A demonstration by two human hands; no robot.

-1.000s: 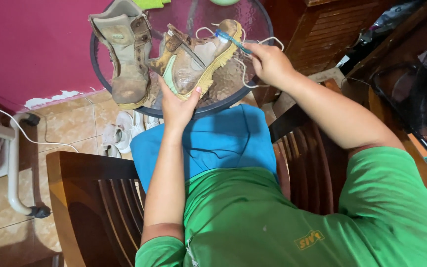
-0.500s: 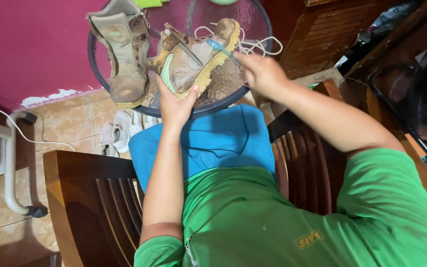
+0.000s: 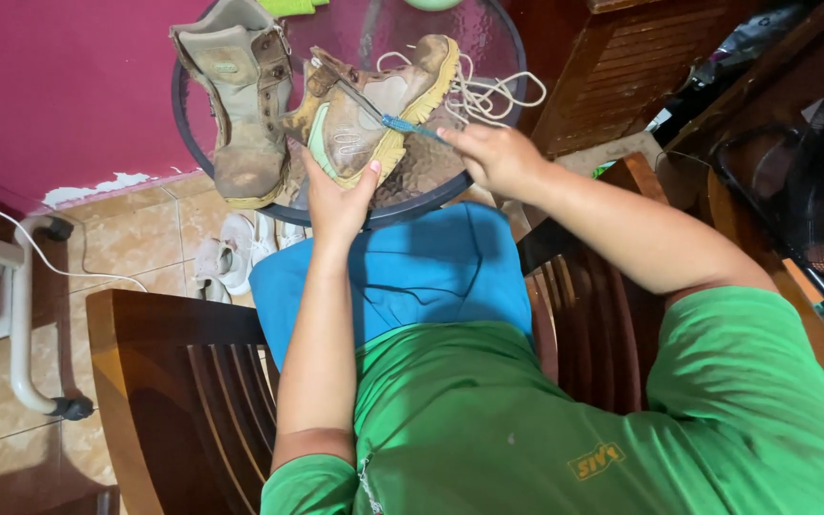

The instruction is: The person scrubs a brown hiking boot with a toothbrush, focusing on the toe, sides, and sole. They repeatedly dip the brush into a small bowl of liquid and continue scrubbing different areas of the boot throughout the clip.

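My tan boot (image 3: 374, 114) has a yellow sole; the brush (image 3: 410, 126) is blue, my shirt (image 3: 526, 420) green, shorts (image 3: 412, 272) blue.

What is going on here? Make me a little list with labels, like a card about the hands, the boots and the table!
Left hand: left hand steadies the dirty tan boot with the yellowish sole, tipped on its side.
Right hand: right hand grips a thin blue-handled tool, its tip against the boot.
Laces: loose cream laces trail beside that boot.
Other boot: second muddy tan boot, untouched.
Table: round glass table with a dark rim.
Seat: dark wooden chair.
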